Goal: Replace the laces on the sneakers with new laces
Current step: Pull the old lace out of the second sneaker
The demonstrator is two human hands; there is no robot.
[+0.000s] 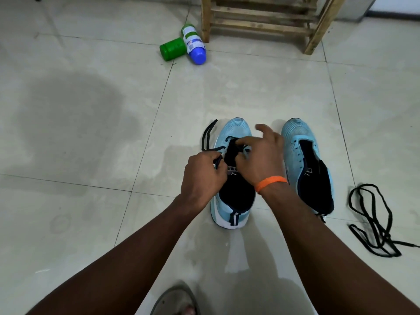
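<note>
Left hand (204, 176) pinching a black lace (208, 137) beside the left eyelets of the blue sneaker (236, 130), lace end trailing forward on the floor, right hand (261, 162) bent over the sneaker's tongue, its hold unclear, second sneaker (295, 142) just to the right.

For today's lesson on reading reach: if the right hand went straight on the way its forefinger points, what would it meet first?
Probably the black lace at the eyelets of the sneaker being laced, just ahead of the right hand. Depth is unclear, so it may already touch.
</note>
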